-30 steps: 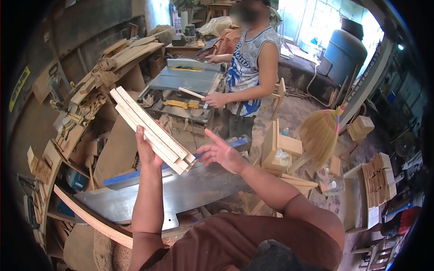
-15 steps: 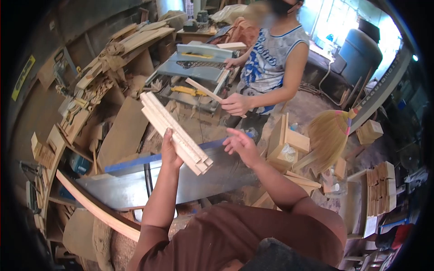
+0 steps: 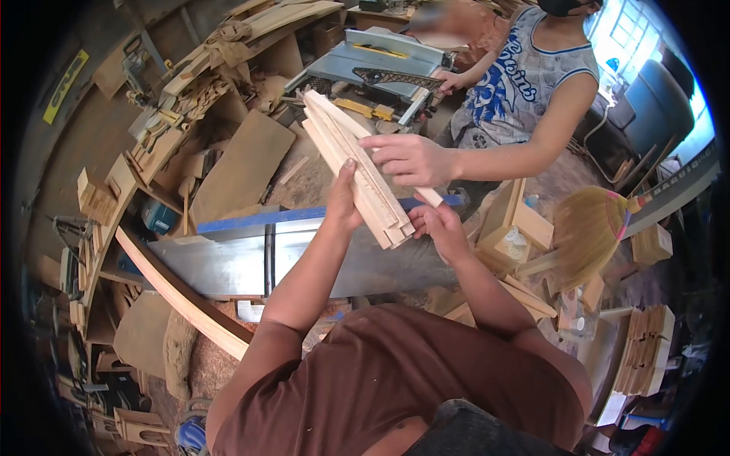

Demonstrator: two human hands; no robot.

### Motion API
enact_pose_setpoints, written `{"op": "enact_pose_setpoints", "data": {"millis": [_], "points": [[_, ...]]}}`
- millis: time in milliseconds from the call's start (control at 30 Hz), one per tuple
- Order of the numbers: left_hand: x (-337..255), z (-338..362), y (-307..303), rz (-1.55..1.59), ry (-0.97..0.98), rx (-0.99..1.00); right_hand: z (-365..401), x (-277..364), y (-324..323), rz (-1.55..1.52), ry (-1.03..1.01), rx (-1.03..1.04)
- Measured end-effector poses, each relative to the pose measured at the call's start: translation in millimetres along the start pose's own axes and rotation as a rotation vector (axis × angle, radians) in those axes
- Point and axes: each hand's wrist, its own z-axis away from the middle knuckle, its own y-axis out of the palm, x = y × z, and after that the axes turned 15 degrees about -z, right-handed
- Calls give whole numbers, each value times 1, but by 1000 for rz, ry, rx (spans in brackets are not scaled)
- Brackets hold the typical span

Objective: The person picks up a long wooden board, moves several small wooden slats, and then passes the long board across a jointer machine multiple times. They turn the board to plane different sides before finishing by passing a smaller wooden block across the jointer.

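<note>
A bundle of pale wooden strips (image 3: 357, 178) is clasped in my left hand (image 3: 346, 204), thumb on top, tilted with its lower end toward my right. My right hand (image 3: 444, 232) is half curled by that lower end, its fingers apart and fingertips close to the strips. Across the bundle's upper side lies another wooden strip (image 3: 430, 195), held by a co-worker's hand (image 3: 414, 159); its near end is just above my right hand. The co-worker's other hand (image 3: 452, 81) rests by the table saw (image 3: 395, 57).
Below my hands stretches a metal machine bed (image 3: 327, 262) with a blue edge. A straw broom (image 3: 593, 232) and wooden box pieces (image 3: 513, 228) stand to the right. Wood offcuts fill the bench (image 3: 179, 114) at left. A curved board (image 3: 179, 296) lies front left.
The co-worker's strip has come from beside the saw onto my bundle. My right hand has moved down to the bundle's lower end, its fingers more curled. The view has shifted.
</note>
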Motion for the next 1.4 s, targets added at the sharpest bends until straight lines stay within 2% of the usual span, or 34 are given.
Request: {"op": "enact_pose_setpoints", "data": {"millis": [67,167,233,300,433,500,533,600,633,667,700,733,767,800,900,1067,1133,1167,1233,1267,1333,1400], "points": [[-4,-1,5,47,16,123,3,-4,-4,10,25,-6],[-2,4,11,100,13,151,8,-2,-2,-102,24,-44],[6,-4,3,131,-13,152,9,6,2,-285,4,-62],[10,-5,-1,262,-10,293,7,9,-1,-295,18,-38],[17,-2,-4,181,25,299,3,6,0,-302,83,13],[19,4,1,108,1,203,-1,1,7,-280,128,19],[18,4,2,141,-7,252,-5,-1,11,-250,178,40],[31,1,-15,130,62,213,-9,20,31,-56,228,39],[26,10,-2,101,88,141,-13,26,34,-29,202,155],[30,9,-12,11,92,112,-17,26,35,-65,294,190],[40,9,-21,124,69,90,-14,37,45,-101,239,206],[40,17,-24,14,-12,245,-20,33,40,-35,297,296],[49,15,-42,-28,-93,287,-14,35,43,118,256,184],[58,24,-33,-107,-73,173,-13,13,37,105,214,168],[82,41,-22,-244,-106,108,14,-3,29,443,198,58],[131,45,16,-309,-171,243,74,-23,7,322,202,-320],[151,48,46,-359,-189,285,94,-17,4,237,119,-508],[163,47,62,-406,-207,271,101,-24,-8,235,120,-517],[189,35,90,-474,-228,331,111,-39,-45,267,-105,-628],[203,29,104,-502,-231,364,116,-30,-56,267,-108,-636],[231,10,135,-544,-236,398,119,-5,-80,66,-92,-738],[267,-17,168,-619,-286,414,117,-7,-131,30,-112,-787]]}}
